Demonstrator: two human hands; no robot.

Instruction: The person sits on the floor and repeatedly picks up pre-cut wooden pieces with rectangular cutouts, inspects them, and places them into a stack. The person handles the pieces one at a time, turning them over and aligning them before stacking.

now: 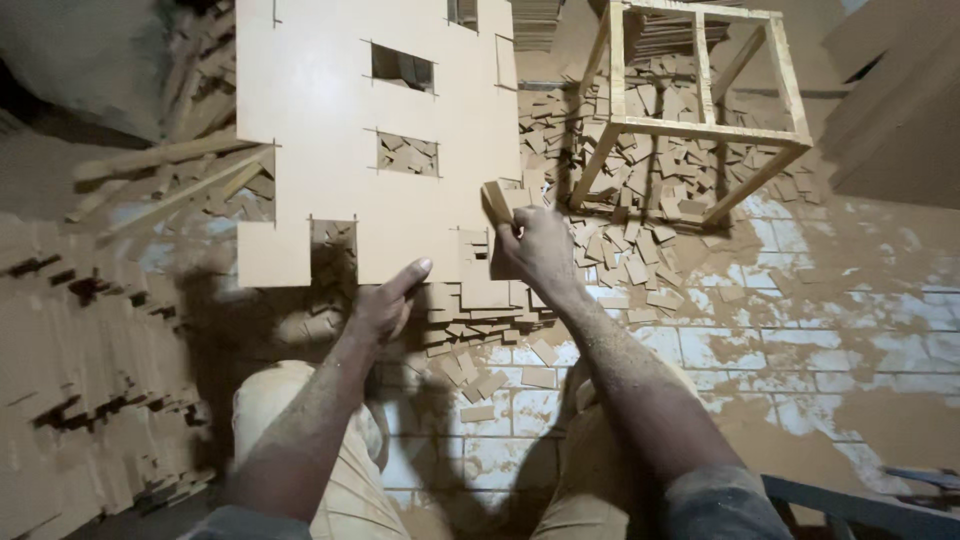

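A large tan fibreboard panel (pixel 330 150) with several rectangular cutouts stands in front of me. My left hand (pixel 385 300) is under the panel's lower edge, thumb raised against it. My right hand (pixel 535 250) grips a small rectangular offcut piece (pixel 497 200) at the panel's lower right corner, where a notch is cut. Both forearms are dusted with sawdust.
A heap of small board offcuts (pixel 640 170) covers the floor behind the panel. A wooden frame stool (pixel 700 110) stands on the heap at upper right. Stacked boards (pixel 80 380) lie at left. The tiled floor (pixel 800 340) is sawdust-covered. More boards lean at far right.
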